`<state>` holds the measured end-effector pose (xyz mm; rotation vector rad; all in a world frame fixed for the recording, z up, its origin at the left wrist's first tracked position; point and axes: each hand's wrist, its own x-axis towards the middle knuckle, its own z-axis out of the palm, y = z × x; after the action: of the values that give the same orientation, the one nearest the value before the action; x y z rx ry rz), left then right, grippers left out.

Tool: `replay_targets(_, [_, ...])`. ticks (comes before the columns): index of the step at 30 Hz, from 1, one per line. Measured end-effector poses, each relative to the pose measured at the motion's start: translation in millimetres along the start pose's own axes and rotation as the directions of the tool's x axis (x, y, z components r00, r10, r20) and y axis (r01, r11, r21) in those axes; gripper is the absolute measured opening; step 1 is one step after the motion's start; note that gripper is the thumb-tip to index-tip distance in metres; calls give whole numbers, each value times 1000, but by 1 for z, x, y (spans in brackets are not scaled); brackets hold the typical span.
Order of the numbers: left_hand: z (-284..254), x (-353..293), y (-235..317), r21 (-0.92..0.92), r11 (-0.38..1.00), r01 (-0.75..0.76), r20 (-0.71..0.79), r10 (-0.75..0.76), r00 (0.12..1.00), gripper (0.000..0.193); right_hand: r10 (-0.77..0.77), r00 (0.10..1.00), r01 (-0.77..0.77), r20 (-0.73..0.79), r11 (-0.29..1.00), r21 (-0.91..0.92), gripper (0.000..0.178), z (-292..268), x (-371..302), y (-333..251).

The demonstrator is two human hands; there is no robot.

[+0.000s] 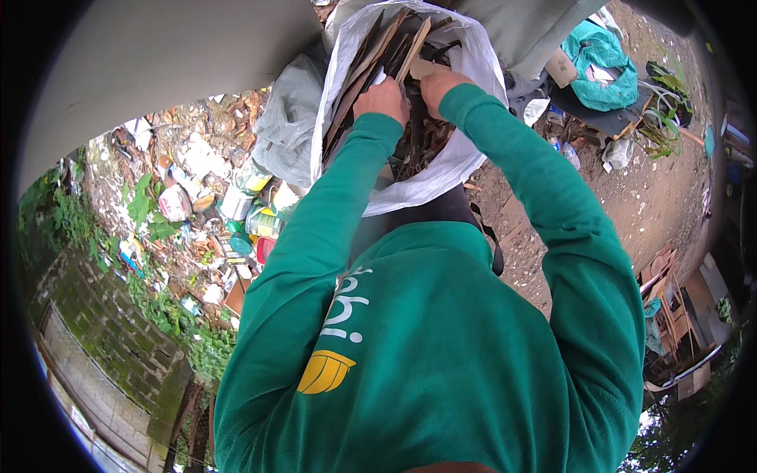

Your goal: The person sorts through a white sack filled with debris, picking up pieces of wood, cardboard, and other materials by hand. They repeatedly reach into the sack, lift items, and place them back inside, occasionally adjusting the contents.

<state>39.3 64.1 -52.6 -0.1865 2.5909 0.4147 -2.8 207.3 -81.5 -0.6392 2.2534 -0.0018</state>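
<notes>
A white woven sack stands open in front of me, with long strips of scrap wood leaning inside it. Both my hands reach into its mouth. My left hand is closed beside the wood strips; a small white bit shows at its fingers, but what it grips is hidden. My right hand is closed at a flat tan piece that looks like thin board. Between the hands an upright pale wood strip rises. Dark, thin scraps lie deeper in the sack.
A greyish translucent plastic bag touches the sack's left side. Cans, bottles and other litter cover the ground beyond it. At the right lie a teal bag, plastic bottles and a pile of wood pieces. A mossy block wall stands lower left.
</notes>
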Motion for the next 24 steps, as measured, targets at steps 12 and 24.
replay_targets(12, [10, -7, -30, 14, 1000, 13, -80, -12, 997, 30, -143, 972, 170, 186, 976, -137, 43, 76, 67, 79])
replay_targets(24, [24, -21, -24, -44, 999, 7, -116, -12, 993, 31, -118, 985, 136, 124, 980, -146, 26, 132, 133, 102])
